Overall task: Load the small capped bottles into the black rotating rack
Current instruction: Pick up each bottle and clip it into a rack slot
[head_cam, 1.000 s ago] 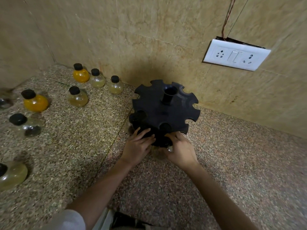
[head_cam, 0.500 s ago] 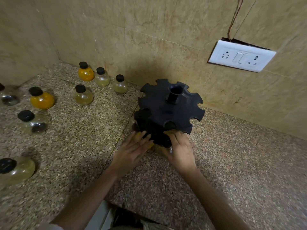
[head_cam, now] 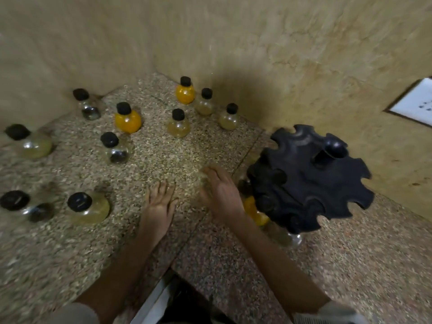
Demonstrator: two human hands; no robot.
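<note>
— Bottles first: where do the loose ones stand from the rack (head_cam: 311, 178)?
— All to the left of the rack, upright on the speckled stone counter (head_cam: 163, 230), caps up, so each long axis is vertical. The pale bottle (head_cam: 87, 206) nearest the hands is well left of the rack; a second pale bottle (head_cam: 178, 123) stands left of it and farther back, toward the wall (head_cam: 233, 43).
— And the hands?
— Both empty. The left hand (head_cam: 160, 204) is palm down, fingers straight, farther left of the rack; the right hand (head_cam: 221, 195) is just beside the rack's left edge, fingers loose, gripping nothing. Blur hides whether either touches the counter.
— So which reaches?
— The left, I'd judge, being nearer the loose ones.
— Anything loaded?
— An orange bottle (head_cam: 256, 213) and a clear bottle (head_cam: 293, 238) sit beneath the rack's near rim; notches on its far and right sides look vacant.
— Handling?
— Round, smooth bellies, narrow necks, matte black caps; the rack is dull black, a scalloped disc round a central tube. Necks probably slide sideways into notches
</note>
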